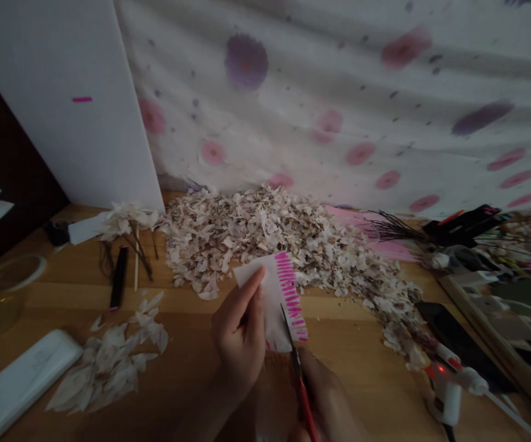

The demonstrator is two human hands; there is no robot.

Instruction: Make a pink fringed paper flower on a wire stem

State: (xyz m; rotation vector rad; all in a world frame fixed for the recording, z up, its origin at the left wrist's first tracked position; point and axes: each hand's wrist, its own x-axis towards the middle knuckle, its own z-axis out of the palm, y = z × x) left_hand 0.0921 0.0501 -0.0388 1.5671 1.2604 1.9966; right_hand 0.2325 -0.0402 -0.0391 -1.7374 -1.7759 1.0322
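My left hand (pixel 240 334) pinches a folded white paper piece (pixel 272 294) with a pink-striped edge, holding it up above the wooden table. My right hand (pixel 327 402) grips red-handled scissors (pixel 298 374), whose blades point up into the paper just left of the pink stripes. Behind the paper lies a big heap of pale paper petals (pixel 283 239).
A smaller pile of white petals (pixel 113 362) lies at the left, beside a white flat case (pixel 16 380). A black pen (pixel 118 276) and sticks lie behind it. A glue gun (pixel 449 387), a dark phone (pixel 458 344) and cluttered tools fill the right. A white board (pixel 76 104) leans at the back left.
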